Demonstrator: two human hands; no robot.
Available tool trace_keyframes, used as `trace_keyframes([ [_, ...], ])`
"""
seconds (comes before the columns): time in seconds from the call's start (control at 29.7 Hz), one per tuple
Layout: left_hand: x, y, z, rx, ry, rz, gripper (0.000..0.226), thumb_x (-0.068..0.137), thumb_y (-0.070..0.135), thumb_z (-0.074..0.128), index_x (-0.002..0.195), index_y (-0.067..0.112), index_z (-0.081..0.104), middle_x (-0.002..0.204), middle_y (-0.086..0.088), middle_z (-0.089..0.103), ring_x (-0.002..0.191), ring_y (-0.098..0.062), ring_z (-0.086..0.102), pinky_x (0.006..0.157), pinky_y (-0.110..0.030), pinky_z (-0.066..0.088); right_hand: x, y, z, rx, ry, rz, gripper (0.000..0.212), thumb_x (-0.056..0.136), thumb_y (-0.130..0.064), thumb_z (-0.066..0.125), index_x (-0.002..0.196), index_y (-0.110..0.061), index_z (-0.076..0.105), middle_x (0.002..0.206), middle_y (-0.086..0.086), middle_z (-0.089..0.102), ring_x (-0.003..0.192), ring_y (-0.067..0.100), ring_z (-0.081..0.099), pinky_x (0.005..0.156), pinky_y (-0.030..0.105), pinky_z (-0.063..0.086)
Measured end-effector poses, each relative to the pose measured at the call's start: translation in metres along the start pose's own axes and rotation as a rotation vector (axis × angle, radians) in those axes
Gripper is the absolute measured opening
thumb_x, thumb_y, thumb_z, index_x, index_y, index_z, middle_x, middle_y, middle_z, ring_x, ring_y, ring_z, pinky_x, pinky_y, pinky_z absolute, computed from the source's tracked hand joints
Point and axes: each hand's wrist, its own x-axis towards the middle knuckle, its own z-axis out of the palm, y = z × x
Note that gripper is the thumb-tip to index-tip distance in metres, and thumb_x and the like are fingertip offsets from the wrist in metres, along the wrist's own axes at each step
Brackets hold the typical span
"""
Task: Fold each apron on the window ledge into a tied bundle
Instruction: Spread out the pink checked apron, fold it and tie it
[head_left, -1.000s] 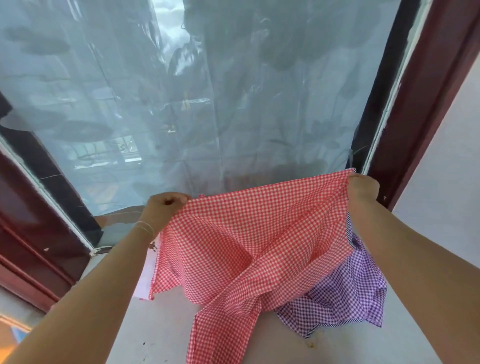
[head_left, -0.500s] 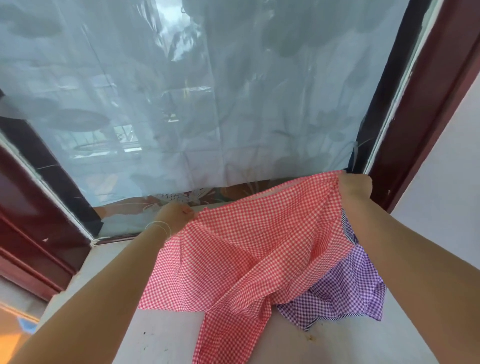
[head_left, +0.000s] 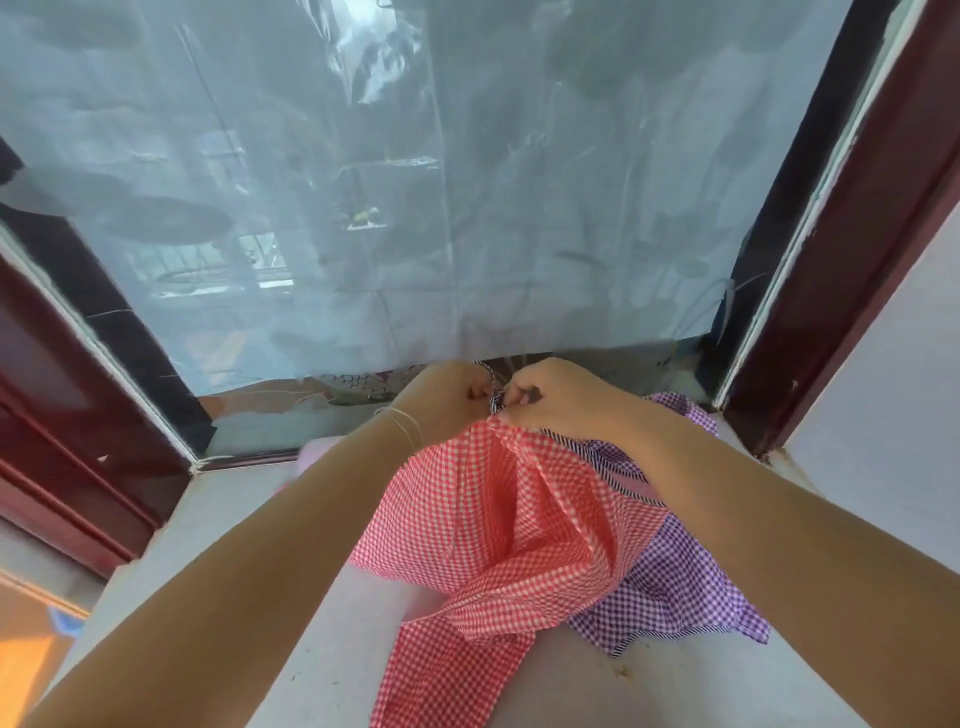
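Red-and-white gingham cotton apron (head_left: 488, 525) hangs bunched from both hands above the pale stone window ledge (head_left: 322, 649), its lower folds resting on the ledge and one long strap end trailing toward the near edge. Left hand (head_left: 447, 397) and right hand (head_left: 558, 397) sit side by side, nearly touching, just in front of the window. Both have fingers curled and pinch the gathered top edge of the red apron; right fingertips (head_left: 519, 400) close on a narrow dark-striped trim. A thin bracelet (head_left: 402, 423) circles the left wrist. Purple-and-white gingham apron (head_left: 670, 582) lies crumpled on the ledge beneath and right of the red one, partly covered by it and by the right forearm. Translucent grey plastic sheet (head_left: 415, 182) covers the window pane, bordered by a dark red frame (head_left: 852, 249).
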Motion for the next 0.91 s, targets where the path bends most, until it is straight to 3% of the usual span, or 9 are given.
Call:
trace_keyframes([
  [0.1,-0.006,-0.005,0.006,-0.021,0.031,0.017,0.024,0.089,0.007,0.051,0.066,0.015,0.049,0.066,0.001,0.053,0.068,-0.022,0.052,0.068,-0.029,0.044,0.0,0.0,0.0,-0.019,-0.045,0.004,0.007,0.086,-0.028,0.069,0.08,-0.025,0.067,0.08,-0.014,0.064,0.073,-0.001,0.059,0.063,0.013,0.041],
  [0.24,-0.01,-0.01,0.02,-0.048,0.063,0.061,0.013,0.088,0.011,0.053,0.081,0.009,0.064,0.07,0.006,0.057,0.069,-0.014,0.051,0.068,-0.025,0.044,0.003,-0.006,0.002,-0.106,-0.117,0.019,0.01,0.085,-0.028,0.069,0.076,-0.028,0.065,0.08,-0.01,0.066,0.076,0.005,0.061,0.068,0.02,0.046],
  [0.34,-0.009,-0.013,0.025,-0.099,0.094,0.05,0.017,0.087,0.011,0.053,0.073,0.02,0.056,0.06,0.014,0.045,0.063,-0.01,0.045,0.062,-0.021,0.037,0.005,-0.007,0.002,-0.17,-0.134,0.029,0.009,0.085,-0.028,0.068,0.077,-0.025,0.068,0.083,-0.003,0.07,0.079,0.013,0.065,0.072,0.026,0.049],
  [0.4,-0.011,-0.015,0.028,-0.145,0.095,0.031,0.014,0.085,0.011,0.055,0.078,0.022,0.056,0.065,0.014,0.05,0.063,-0.008,0.048,0.064,-0.021,0.038,0.007,-0.006,0.004,-0.229,-0.128,0.038,0.01,0.086,-0.026,0.066,0.08,-0.019,0.071,0.085,0.003,0.07,0.08,0.019,0.066,0.074,0.032,0.051],
  [0.5,-0.012,-0.022,0.032,-0.157,0.073,0.02,0.019,0.085,0.014,0.057,0.102,0.017,0.052,0.085,0.008,0.062,0.075,-0.014,0.058,0.072,-0.026,0.049,0.006,-0.003,0.005,-0.245,-0.079,0.038,0.018,0.087,-0.025,0.063,0.085,-0.011,0.074,0.085,0.006,0.07,0.079,0.022,0.065,0.075,0.036,0.052],
  [0.61,-0.015,-0.027,0.036,-0.021,0.107,0.059,0.013,0.085,0.013,0.048,0.094,0.02,0.042,0.079,0.003,0.058,0.073,-0.022,0.057,0.066,-0.036,0.049,0.005,-0.001,0.005,-0.243,-0.033,0.031,0.022,0.088,-0.023,0.06,0.085,-0.004,0.072,0.087,0.016,0.069,0.079,0.03,0.064,0.077,0.045,0.052],
  [0.81,-0.015,-0.033,0.039,0.036,0.28,0.146,0.022,0.086,0.016,0.05,0.106,0.013,0.044,0.097,-0.003,0.056,0.07,-0.026,0.058,0.062,-0.042,0.05,0.002,-0.004,-0.004,-0.232,0.019,0.002,0.019,0.09,-0.024,0.061,0.085,-0.009,0.072,0.084,0.004,0.069,0.078,0.02,0.064,0.078,0.04,0.052],
  [0.91,-0.014,-0.035,0.041,0.066,0.296,0.14,0.021,0.083,0.01,0.049,0.102,0.011,0.043,0.086,-0.003,0.056,0.065,-0.028,0.056,0.061,-0.044,0.048,0.0,-0.004,-0.01,-0.181,0.053,0.012,0.017,0.09,-0.024,0.062,0.086,-0.012,0.072,0.084,0.001,0.069,0.078,0.02,0.065,0.077,0.038,0.053],
])
